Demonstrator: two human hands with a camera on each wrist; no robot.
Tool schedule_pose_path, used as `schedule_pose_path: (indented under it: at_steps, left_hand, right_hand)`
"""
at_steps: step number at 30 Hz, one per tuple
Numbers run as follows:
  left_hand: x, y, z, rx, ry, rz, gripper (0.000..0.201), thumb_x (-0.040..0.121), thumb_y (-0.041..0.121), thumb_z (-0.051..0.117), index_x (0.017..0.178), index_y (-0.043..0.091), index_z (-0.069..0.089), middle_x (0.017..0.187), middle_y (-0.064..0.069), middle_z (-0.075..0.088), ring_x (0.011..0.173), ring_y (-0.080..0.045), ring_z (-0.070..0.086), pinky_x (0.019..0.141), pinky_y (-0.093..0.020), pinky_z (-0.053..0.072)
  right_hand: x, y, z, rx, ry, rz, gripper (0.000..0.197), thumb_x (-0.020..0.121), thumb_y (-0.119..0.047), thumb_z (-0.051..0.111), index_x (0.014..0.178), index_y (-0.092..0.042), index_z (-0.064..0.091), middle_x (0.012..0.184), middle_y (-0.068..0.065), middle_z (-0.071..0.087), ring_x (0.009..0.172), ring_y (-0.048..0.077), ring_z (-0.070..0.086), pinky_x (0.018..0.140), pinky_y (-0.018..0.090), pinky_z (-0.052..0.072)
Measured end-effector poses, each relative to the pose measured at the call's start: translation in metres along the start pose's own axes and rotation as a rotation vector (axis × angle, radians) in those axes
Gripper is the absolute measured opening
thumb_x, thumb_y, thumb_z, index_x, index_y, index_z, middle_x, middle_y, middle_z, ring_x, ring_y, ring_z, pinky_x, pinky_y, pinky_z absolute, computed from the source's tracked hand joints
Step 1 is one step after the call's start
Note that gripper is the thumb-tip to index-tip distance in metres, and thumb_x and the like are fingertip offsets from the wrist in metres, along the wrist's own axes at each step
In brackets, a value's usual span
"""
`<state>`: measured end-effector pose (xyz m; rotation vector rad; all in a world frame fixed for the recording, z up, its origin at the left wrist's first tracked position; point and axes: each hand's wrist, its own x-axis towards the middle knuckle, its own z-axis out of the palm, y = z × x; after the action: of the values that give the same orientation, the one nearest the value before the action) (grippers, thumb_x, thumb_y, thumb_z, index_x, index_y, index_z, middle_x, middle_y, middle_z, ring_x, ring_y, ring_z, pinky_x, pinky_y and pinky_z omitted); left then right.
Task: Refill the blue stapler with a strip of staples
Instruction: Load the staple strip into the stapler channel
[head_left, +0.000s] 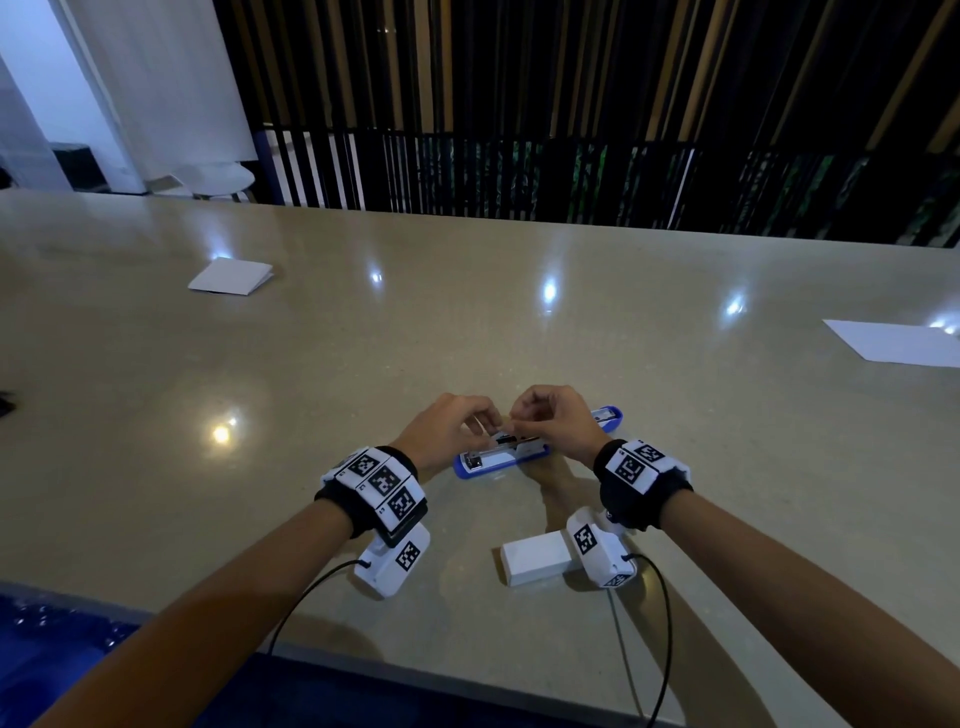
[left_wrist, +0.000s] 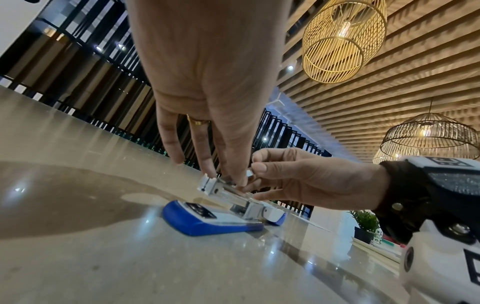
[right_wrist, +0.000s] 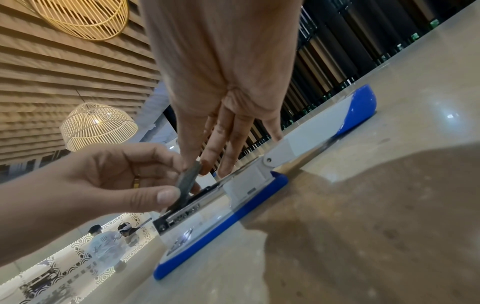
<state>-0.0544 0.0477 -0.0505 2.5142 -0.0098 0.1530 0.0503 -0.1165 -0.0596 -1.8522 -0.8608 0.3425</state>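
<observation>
**Staple strip held over the opened blue stapler**

The blue-and-white plastic stapler (head_left: 535, 441) lies on the glossy beige stone table (head_left: 363, 364), near its front edge and directly ahead of the person. It is folded fully open: the blue-edged base with its small metal anvil plate sits flat toward the left, and the white top cover with a rounded blue tip (right_wrist: 361, 107) is laid back on the table toward the right. Between them the bright metal staple channel (right_wrist: 187, 209) rises at a slant from the hinge, its open front end pointing left. The long axis runs left to right, the cover end a little farther away.

A short grey metal strip of staples (right_wrist: 188, 182) stands tilted over the channel, its lower end at the channel. The left hand (head_left: 449, 428) pinches it between thumb and forefinger. The right hand (head_left: 558, 423) has its fingers reaching down to the strip's upper end and the channel; whether it grips the strip, I cannot tell.

A small white cardboard box (head_left: 535, 561) lies nearer the person, beside the right wrist.
</observation>
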Motion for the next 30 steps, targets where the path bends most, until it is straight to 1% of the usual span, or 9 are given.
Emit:
schedule_pose_path:
  at_steps: [2, 7, 11, 14, 17, 19, 24, 26, 30]
  left_hand:
    - [-0.001, -0.001, -0.001, -0.007, 0.005, -0.003, 0.019, 0.083, 0.022, 0.069, 0.101, 0.014, 0.069, 0.097, -0.002, 0.072, 0.085, -0.014, 0.066, 0.081, -0.036, 0.057]
    - [0.000, 0.005, -0.004, -0.032, 0.055, 0.031, 0.020, 0.082, 0.018, 0.071, 0.097, 0.006, 0.073, 0.091, -0.009, 0.073, 0.081, -0.017, 0.066, 0.077, -0.028, 0.054]
    - [0.002, 0.008, -0.003, 0.072, 0.072, 0.044, 0.016, 0.082, 0.017, 0.071, 0.093, 0.006, 0.074, 0.091, -0.011, 0.070, 0.075, -0.013, 0.060, 0.071, -0.021, 0.051]
    - [0.002, 0.010, 0.001, 0.152, 0.062, 0.037, 0.017, 0.083, 0.016, 0.070, 0.095, 0.005, 0.074, 0.092, -0.012, 0.067, 0.074, -0.013, 0.058, 0.072, -0.025, 0.052]
    - [0.000, 0.012, 0.003, 0.205, 0.053, 0.015, 0.018, 0.083, 0.018, 0.069, 0.096, 0.007, 0.074, 0.094, -0.011, 0.067, 0.081, -0.019, 0.064, 0.076, -0.034, 0.056]
    - [-0.001, 0.013, 0.002, 0.223, 0.048, 0.004, 0.018, 0.082, 0.019, 0.069, 0.096, 0.008, 0.074, 0.094, -0.010, 0.068, 0.084, -0.021, 0.065, 0.078, -0.040, 0.055]
    - [-0.002, 0.015, 0.002, 0.208, 0.028, 0.008, 0.020, 0.083, 0.017, 0.068, 0.098, 0.006, 0.074, 0.093, -0.013, 0.069, 0.084, -0.023, 0.066, 0.078, -0.040, 0.055]
    - [-0.003, 0.016, 0.002, 0.204, 0.027, 0.013, 0.020, 0.084, 0.018, 0.068, 0.098, 0.006, 0.074, 0.092, -0.012, 0.068, 0.083, -0.023, 0.066, 0.078, -0.040, 0.055]
    - [-0.005, 0.014, 0.001, 0.215, 0.025, 0.006, 0.022, 0.083, 0.018, 0.069, 0.101, 0.007, 0.075, 0.093, -0.011, 0.069, 0.082, -0.021, 0.064, 0.076, -0.033, 0.054]
  right_hand:
    - [0.000, 0.001, -0.001, 0.027, 0.011, -0.012, 0.026, 0.073, 0.002, 0.076, 0.072, -0.020, 0.063, 0.068, -0.002, 0.065, 0.055, -0.004, 0.062, 0.062, 0.013, 0.053]
    - [-0.002, 0.002, -0.005, 0.103, 0.019, -0.039, 0.015, 0.072, 0.002, 0.076, 0.079, -0.009, 0.067, 0.074, 0.008, 0.067, 0.065, 0.009, 0.064, 0.069, 0.017, 0.055]
    - [-0.002, 0.001, -0.006, -0.118, -0.039, -0.091, 0.014, 0.075, 0.000, 0.074, 0.089, -0.001, 0.072, 0.084, 0.008, 0.071, 0.068, -0.004, 0.063, 0.073, 0.008, 0.051]
    - [-0.004, -0.001, -0.003, -0.279, -0.061, -0.128, 0.014, 0.076, -0.004, 0.074, 0.090, -0.002, 0.075, 0.088, 0.010, 0.075, 0.073, 0.006, 0.063, 0.071, 0.000, 0.045]
    - [-0.004, -0.003, 0.000, -0.355, -0.065, -0.156, 0.014, 0.076, -0.006, 0.075, 0.089, -0.003, 0.076, 0.090, 0.012, 0.076, 0.079, 0.013, 0.064, 0.074, 0.004, 0.042]
    - [-0.003, -0.005, 0.001, -0.397, -0.082, -0.166, 0.014, 0.077, -0.005, 0.074, 0.090, -0.003, 0.076, 0.092, 0.012, 0.075, 0.083, 0.017, 0.065, 0.079, 0.014, 0.047]
    - [-0.002, -0.006, 0.002, -0.490, -0.143, -0.173, 0.017, 0.077, -0.002, 0.073, 0.094, -0.001, 0.074, 0.095, 0.016, 0.070, 0.088, 0.025, 0.064, 0.083, 0.030, 0.052]
    - [0.000, -0.006, 0.002, -0.499, -0.165, -0.171, 0.017, 0.077, 0.000, 0.072, 0.093, 0.002, 0.073, 0.096, 0.019, 0.067, 0.087, 0.026, 0.063, 0.082, 0.029, 0.051]
    - [0.002, -0.005, 0.002, -0.485, -0.183, -0.170, 0.015, 0.079, 0.001, 0.070, 0.094, 0.002, 0.072, 0.097, 0.018, 0.068, 0.082, 0.014, 0.057, 0.077, 0.019, 0.046]
